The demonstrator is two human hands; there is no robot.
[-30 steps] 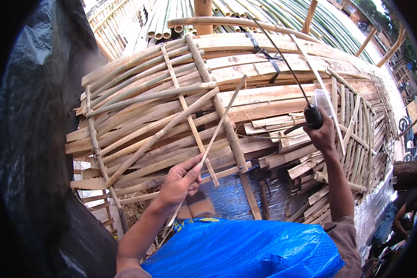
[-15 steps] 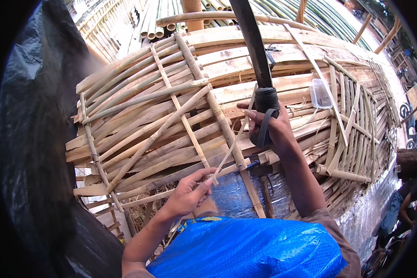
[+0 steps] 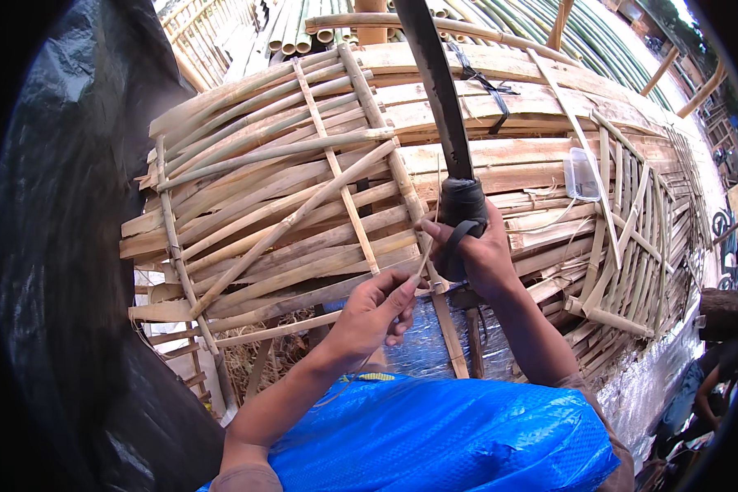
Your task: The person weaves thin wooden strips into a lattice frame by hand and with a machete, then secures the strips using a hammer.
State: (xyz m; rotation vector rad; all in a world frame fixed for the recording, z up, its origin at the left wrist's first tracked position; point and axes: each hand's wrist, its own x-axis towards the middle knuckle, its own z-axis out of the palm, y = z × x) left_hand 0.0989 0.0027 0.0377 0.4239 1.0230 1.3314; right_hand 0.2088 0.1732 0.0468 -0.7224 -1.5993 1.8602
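My right hand (image 3: 488, 256) is wrapped round the black taped handle of a machete (image 3: 439, 94), whose long dark blade points up and away. A black strap loops from the handle by my fingers. Pinched between the thumb and fingers of my left hand (image 3: 375, 313) is a thin bamboo strip (image 3: 425, 261). The strip runs up past my right fingertips to the near side of the handle. Part of it is hidden by my hands. Below both hands, a bright blue woven plastic sheet (image 3: 435, 435) covers my lap.
Split bamboo slats (image 3: 287, 205) lie in a lattice frame at the left. Another bamboo frame (image 3: 627, 221) and a clear plastic tub (image 3: 582, 174) are at the right. Black plastic sheeting (image 3: 82, 246) hangs at the far left. Bamboo poles (image 3: 500, 33) lie beyond. Another person (image 3: 705, 385) is at the right edge.
My left hand has moved up and right along the strip, closer to my right hand. The machete has shifted slightly nearer, and the strip stands steeper. The view has shifted a little.
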